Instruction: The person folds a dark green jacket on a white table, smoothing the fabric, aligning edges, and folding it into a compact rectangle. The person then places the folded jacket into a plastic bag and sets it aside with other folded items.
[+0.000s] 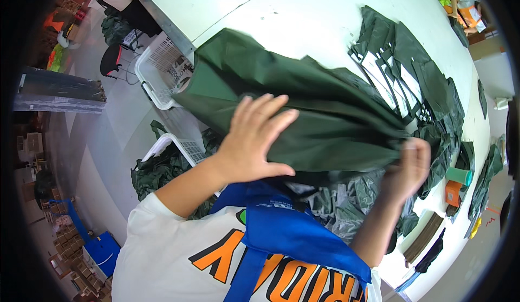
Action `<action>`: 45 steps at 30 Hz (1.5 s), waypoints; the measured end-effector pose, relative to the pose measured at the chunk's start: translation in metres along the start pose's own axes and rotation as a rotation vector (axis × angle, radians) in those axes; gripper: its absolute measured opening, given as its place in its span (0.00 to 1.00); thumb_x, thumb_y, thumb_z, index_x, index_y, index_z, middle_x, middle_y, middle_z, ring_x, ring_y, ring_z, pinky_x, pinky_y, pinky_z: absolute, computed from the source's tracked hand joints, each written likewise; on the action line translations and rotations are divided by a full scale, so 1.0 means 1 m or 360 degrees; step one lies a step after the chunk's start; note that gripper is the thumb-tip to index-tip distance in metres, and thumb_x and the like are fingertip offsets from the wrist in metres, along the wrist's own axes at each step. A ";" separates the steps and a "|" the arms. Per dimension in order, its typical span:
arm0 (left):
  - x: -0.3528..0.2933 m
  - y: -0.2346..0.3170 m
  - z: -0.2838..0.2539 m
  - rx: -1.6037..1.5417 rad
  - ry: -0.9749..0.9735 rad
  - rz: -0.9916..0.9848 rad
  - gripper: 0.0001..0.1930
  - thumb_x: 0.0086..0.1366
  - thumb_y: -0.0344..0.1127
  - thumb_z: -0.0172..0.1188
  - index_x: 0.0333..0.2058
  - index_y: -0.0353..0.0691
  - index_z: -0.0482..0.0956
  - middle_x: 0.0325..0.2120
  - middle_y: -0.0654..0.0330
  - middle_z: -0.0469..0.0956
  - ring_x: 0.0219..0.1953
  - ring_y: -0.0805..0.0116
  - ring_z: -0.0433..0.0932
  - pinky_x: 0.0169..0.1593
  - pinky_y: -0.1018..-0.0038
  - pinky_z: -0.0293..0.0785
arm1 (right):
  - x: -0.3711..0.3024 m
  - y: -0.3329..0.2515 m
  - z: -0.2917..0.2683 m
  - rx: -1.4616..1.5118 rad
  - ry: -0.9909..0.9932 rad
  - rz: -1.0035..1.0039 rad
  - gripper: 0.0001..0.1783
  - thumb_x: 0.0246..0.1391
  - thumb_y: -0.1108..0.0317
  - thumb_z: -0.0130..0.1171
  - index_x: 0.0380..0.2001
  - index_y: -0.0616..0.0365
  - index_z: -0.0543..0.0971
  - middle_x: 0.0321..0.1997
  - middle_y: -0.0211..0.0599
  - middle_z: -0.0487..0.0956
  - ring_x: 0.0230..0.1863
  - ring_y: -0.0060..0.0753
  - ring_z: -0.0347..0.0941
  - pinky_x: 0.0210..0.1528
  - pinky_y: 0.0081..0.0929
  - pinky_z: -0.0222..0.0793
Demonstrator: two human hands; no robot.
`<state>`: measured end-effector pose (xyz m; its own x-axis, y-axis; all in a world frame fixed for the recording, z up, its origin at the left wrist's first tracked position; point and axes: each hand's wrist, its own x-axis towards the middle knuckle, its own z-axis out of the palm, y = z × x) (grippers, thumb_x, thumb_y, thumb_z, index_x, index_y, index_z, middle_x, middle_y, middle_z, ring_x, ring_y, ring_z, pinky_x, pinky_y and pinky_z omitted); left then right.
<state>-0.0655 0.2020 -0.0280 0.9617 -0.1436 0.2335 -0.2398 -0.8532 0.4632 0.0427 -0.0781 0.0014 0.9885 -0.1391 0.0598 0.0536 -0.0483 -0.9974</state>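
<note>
A dark green sheet of smooth fabric [325, 134] stretches in front of me, above the white table. My right hand [414, 164] is closed on its gathered right end, the fingers folded in and slightly blurred. My left hand [257, 134] lies over the left part of the fabric with its fingers spread and the thumb apart. Whether the left palm presses on the cloth cannot be made out. The fabric's far left corner juts past the table edge over a white basket [154, 66]. Below it, crumpled grey-green material [346, 204] lies near my body.
Beyond my right hand, dark green pieces with white labels [387, 80] spread over the white table [303, 17]. A green roll [459, 176] and an orange box [453, 193] stand at the right. A second basket [189, 149] with green fabric is at the left. Another person's hands [455, 9] show far right.
</note>
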 end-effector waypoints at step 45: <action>0.234 -0.204 -0.071 -0.1111 -0.0111 -0.0923 0.36 0.59 0.40 0.66 0.61 0.33 0.59 0.48 0.54 0.76 0.48 0.62 0.76 0.56 0.65 0.71 | -0.026 -0.010 -0.423 0.0213 0.0669 0.0007 0.29 0.63 0.55 0.50 0.60 0.65 0.63 0.59 0.46 0.68 0.57 0.38 0.66 0.64 0.33 0.58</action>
<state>0.1995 0.3784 -0.0067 0.9570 0.1642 -0.2393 0.2801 -0.3066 0.9097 -0.0436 -0.4925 0.0274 0.8467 -0.5306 0.0389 0.0944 0.0778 -0.9925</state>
